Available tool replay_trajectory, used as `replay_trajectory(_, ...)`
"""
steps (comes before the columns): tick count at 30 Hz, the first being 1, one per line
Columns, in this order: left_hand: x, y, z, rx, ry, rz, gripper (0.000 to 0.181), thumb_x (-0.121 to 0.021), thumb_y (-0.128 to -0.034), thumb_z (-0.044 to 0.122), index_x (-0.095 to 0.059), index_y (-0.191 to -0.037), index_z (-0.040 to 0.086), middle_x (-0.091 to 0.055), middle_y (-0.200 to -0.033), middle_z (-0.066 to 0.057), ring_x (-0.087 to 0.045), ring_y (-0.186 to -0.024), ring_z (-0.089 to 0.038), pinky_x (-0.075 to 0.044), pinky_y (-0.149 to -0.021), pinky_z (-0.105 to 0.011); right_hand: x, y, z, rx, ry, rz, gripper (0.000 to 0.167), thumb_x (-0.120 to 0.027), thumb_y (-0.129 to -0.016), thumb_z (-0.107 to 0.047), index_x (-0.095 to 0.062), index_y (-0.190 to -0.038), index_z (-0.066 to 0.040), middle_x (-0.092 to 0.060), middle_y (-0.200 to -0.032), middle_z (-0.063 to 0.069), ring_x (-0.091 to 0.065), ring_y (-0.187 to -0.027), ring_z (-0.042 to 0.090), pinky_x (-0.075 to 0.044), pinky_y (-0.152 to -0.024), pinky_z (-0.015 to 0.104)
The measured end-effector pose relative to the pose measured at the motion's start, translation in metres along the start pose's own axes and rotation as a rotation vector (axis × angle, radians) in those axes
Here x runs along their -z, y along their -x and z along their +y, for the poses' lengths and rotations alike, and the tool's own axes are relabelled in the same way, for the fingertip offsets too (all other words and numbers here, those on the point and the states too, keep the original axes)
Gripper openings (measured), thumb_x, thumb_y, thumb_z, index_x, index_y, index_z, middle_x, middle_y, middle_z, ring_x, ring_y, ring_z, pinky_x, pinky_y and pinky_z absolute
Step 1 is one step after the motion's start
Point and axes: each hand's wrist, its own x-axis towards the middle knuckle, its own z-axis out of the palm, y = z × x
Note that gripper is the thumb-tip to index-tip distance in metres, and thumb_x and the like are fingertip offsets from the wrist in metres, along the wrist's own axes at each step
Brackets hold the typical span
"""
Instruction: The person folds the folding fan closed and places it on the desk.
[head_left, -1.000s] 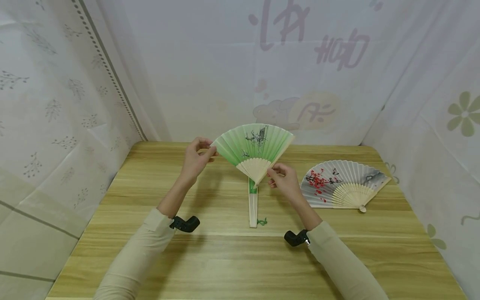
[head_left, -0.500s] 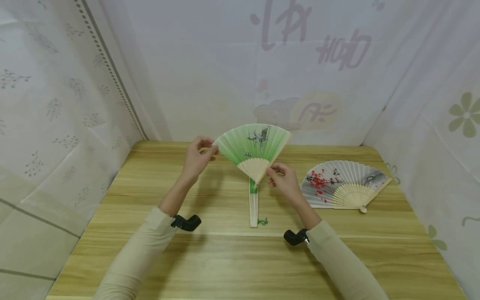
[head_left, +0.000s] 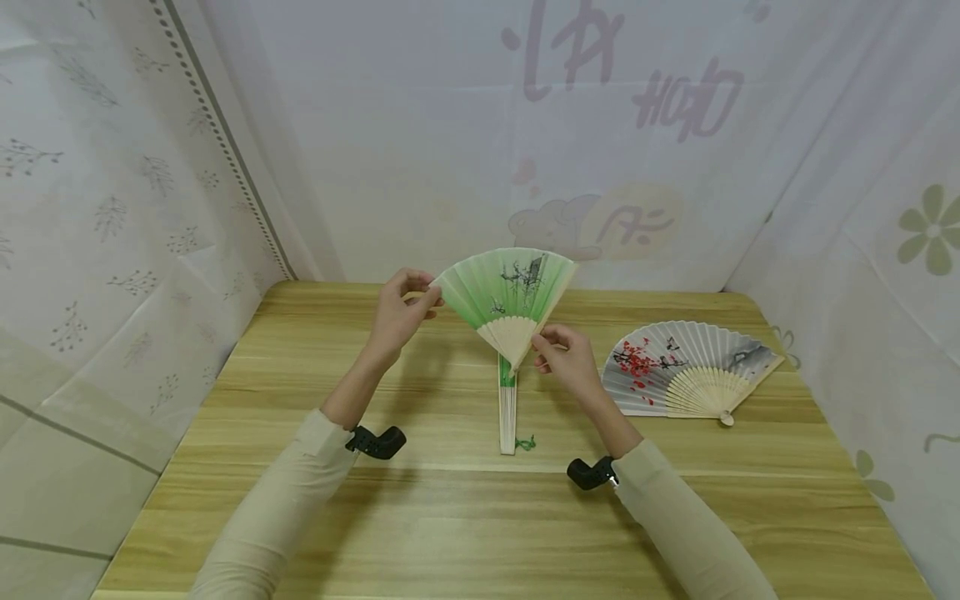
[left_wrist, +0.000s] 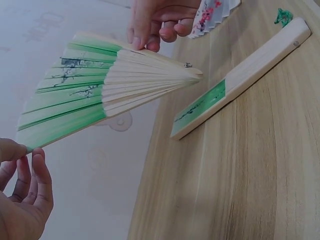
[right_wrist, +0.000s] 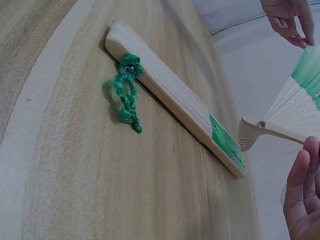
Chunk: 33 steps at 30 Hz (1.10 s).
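Note:
A green folding fan (head_left: 510,292) with a dark branch print is spread above the table, its pivot end pointing down. My left hand (head_left: 401,317) pinches its left outer edge between thumb and fingers. On the other side, my right hand (head_left: 568,362) grips the right outer rib, low near the bare slats. Below lies a second, folded green fan (head_left: 507,421), flat on the table, with a green cord tassel (right_wrist: 127,95) at its end. To the right of my right hand, a grey-white folding fan (head_left: 690,367) with red blossoms lies spread out.
The wooden table (head_left: 465,533) reaches back to a pale printed cloth (head_left: 420,150) that hangs behind it. More patterned cloth borders the left and right sides. A black device (head_left: 378,442) sits on each wrist.
The held green fan has narrowed: its left and right edges have come somewhat closer together. My left hand has shifted slightly to the right. The two fans on the table stay put.

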Motion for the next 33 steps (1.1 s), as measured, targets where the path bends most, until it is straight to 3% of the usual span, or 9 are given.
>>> replay_trajectory(4, -0.003, -0.002, 0.002, 0.01, 0.004, -0.013, 0.028, -0.062, -0.0998, -0.002, -0.053, -0.123, -0.016, -0.055, -0.107, -0.021, -0.068, -0.081, -0.017, -0.059, -0.077, -0.036, -0.001, -0.001, 0.0, 0.01, -0.015, -0.004, 0.015, -0.065, -0.101, -0.005, -0.069, -0.107, 0.008, -0.065, -0.096, 0.029, -0.067, -0.065, 0.022, -0.06, -0.06, 0.034)
replay_trajectory(9, -0.004, -0.004, 0.002, 0.002, 0.012, -0.01, 0.028, -0.062, -0.1001, -0.001, -0.054, -0.122, -0.015, -0.055, -0.106, -0.019, -0.068, -0.079, -0.014, -0.059, -0.072, -0.029, -0.001, -0.001, 0.0, 0.021, -0.007, -0.011, 0.015, -0.065, -0.101, -0.005, -0.069, -0.107, 0.008, -0.065, -0.096, 0.029, -0.068, -0.067, 0.028, -0.06, -0.061, 0.037)
replay_trajectory(13, -0.006, -0.005, 0.002, -0.004, 0.006, 0.001, 0.027, -0.065, -0.0999, 0.004, -0.056, -0.121, -0.011, -0.057, -0.104, -0.014, -0.069, -0.081, -0.015, -0.059, -0.073, -0.03, -0.002, 0.0, 0.0, 0.028, 0.005, -0.015, 0.015, -0.065, -0.101, -0.006, -0.069, -0.107, 0.007, -0.065, -0.096, 0.029, -0.068, -0.07, 0.037, -0.06, -0.062, 0.039)
replay_trajectory(19, -0.01, -0.007, 0.004, -0.021, -0.017, -0.002, 0.025, -0.066, -0.1003, 0.008, -0.058, -0.118, -0.008, -0.059, -0.104, -0.014, -0.069, -0.084, -0.022, -0.059, -0.077, -0.039, -0.002, 0.0, 0.001, 0.032, 0.026, -0.018, 0.017, -0.065, -0.101, -0.007, -0.069, -0.108, 0.008, -0.065, -0.097, 0.032, -0.069, -0.071, 0.037, -0.061, -0.063, 0.04)
replay_trajectory(24, -0.014, -0.01, 0.006, -0.034, -0.016, -0.014, 0.023, -0.065, -0.1012, 0.008, -0.058, -0.118, -0.007, -0.059, -0.105, -0.015, -0.068, -0.085, -0.023, -0.059, -0.076, -0.039, -0.003, -0.001, -0.001, 0.02, 0.02, -0.022, 0.018, -0.065, -0.102, -0.008, -0.069, -0.11, 0.008, -0.064, -0.1, 0.033, -0.065, -0.08, 0.053, -0.06, -0.066, 0.049)
replay_trajectory(33, -0.022, -0.014, 0.008, -0.04, 0.002, -0.007, 0.022, -0.064, -0.1012, 0.007, -0.058, -0.116, -0.008, -0.059, -0.102, -0.015, -0.068, -0.087, -0.029, -0.059, -0.07, -0.028, -0.003, -0.001, -0.001, 0.044, 0.028, -0.039, 0.021, -0.065, -0.102, -0.008, -0.068, -0.11, 0.011, -0.064, -0.099, 0.034, -0.068, -0.075, 0.044, -0.059, -0.067, 0.052)
